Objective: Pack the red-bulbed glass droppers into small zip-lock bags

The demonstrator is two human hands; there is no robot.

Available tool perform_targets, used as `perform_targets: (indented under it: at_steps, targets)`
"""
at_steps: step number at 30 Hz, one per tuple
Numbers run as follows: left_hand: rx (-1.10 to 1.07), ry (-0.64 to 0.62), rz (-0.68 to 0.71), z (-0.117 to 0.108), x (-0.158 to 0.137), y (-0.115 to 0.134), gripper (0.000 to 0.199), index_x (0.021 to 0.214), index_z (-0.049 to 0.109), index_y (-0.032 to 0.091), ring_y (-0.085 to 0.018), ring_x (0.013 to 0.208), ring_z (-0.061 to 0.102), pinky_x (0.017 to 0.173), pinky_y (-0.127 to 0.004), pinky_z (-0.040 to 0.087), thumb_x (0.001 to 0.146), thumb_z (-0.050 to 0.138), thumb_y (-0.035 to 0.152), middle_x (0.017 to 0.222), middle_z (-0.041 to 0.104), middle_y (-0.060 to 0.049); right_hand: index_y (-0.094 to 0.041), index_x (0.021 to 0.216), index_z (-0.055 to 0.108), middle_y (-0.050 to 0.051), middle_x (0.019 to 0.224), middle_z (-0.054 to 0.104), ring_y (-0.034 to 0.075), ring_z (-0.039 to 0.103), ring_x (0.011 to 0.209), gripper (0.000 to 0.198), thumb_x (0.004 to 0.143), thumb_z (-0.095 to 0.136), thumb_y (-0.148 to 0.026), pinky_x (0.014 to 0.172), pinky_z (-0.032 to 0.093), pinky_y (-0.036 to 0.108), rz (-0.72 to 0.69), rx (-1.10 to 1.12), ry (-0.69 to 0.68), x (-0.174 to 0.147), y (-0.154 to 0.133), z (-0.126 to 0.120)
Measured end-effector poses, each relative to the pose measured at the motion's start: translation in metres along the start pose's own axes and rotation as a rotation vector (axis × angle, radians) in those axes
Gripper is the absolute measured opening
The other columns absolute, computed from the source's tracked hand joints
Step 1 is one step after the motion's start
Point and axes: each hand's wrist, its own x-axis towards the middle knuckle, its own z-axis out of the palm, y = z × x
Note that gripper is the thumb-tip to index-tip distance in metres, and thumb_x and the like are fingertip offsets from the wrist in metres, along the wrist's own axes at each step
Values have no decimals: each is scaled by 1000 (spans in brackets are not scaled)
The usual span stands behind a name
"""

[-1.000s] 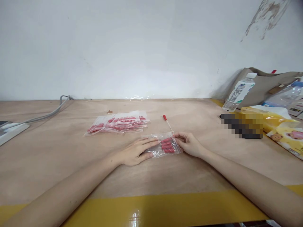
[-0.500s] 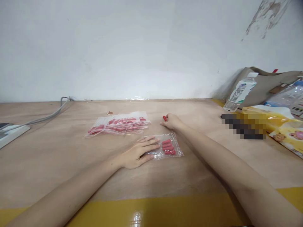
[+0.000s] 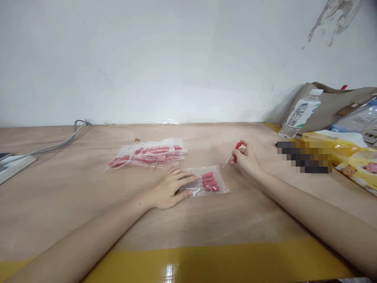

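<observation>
My left hand (image 3: 173, 186) lies flat with its fingers spread on a clear zip bag (image 3: 193, 192), pressing its left part to the table. Through the plastic at the bag's right side show several red handles (image 3: 210, 181); what joins them on the left is partly under my fingers. To the right of the bag, my right hand (image 3: 245, 157) is raised a little and pinches a small red-handled screwdriver (image 3: 238, 146). Its thin shaft slants down and left, toward the bag's upper right corner, without touching it. How the tip is shaped is too small to tell.
A pile of similar filled zip bags (image 3: 147, 154) lies behind my left hand. On the right stand a plastic bottle (image 3: 299, 116), a grey bag (image 3: 326, 112) and yellow packaging (image 3: 350, 153), beside a blurred dark object (image 3: 304, 157). A grey cable (image 3: 59, 145) runs along the left.
My right hand has moved to the right with the red-handled screwdriver, which is now turned so its shaft shows. My left hand has stayed on the bag.
</observation>
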Motion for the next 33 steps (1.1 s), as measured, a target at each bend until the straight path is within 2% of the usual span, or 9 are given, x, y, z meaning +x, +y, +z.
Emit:
perform_targets:
  at_steps: [3,6,10,13,17,20,22,27,33]
  targets:
    - [-29,10,-2,0,-1,0,44,134,36,25,-23,115,43,100,-41,31,91,40,37,129,47,-6,-24,110,28,-9,64,45,9,53,50,51,66,55,-25,48,50,24,27,104,-3,-20,1,4]
    - [-25,15,-11,0,-1,0,45,134,36,24,-23,117,42,103,-42,29,91,41,37,130,46,-6,-25,102,28,-8,66,48,11,58,55,45,67,57,-24,58,55,28,79,199,-12,-36,-3,14]
    - [-29,14,-13,0,-1,0,47,135,33,24,-22,123,39,106,-41,26,91,42,37,133,44,-6,-24,92,32,-5,72,54,12,62,62,30,73,55,-24,67,55,32,163,309,-101,-49,-8,20]
    - [-13,6,-36,1,-1,-1,47,135,33,23,-22,125,37,108,-43,23,91,41,37,135,43,-6,-21,87,39,-2,73,58,10,62,61,24,73,58,-25,67,54,29,218,317,-225,-52,-6,14]
    - [-6,7,-41,2,-1,-2,46,135,34,22,-22,126,37,108,-43,23,92,40,37,135,43,-7,-18,80,50,-1,75,61,8,60,61,26,65,69,-26,64,52,24,241,243,-461,-47,-4,3]
    - [-13,5,-43,2,-1,-2,46,134,35,22,-21,126,37,108,-42,23,91,41,37,135,43,-7,-17,82,53,-1,75,64,8,60,60,29,63,71,-30,61,53,24,248,161,-610,-43,-5,-3]
    - [-15,6,-43,2,0,-2,46,134,35,22,-21,126,37,108,-42,23,91,41,36,135,43,-7,-17,84,53,-2,67,64,8,59,55,32,63,72,-32,56,52,23,245,106,-655,-41,-6,-3]
    - [-41,24,-28,2,0,-1,45,134,35,22,-22,124,39,106,-43,27,91,41,35,134,44,-7,-15,87,60,-5,47,57,6,52,42,33,62,72,-33,44,47,19,244,13,-619,-39,-7,3]
    - [-42,34,-35,2,0,-1,46,135,34,22,-21,125,38,105,-42,29,91,42,34,134,44,-8,-14,77,66,-2,50,60,7,52,42,27,58,74,-31,43,47,20,237,50,-445,-40,-7,13]
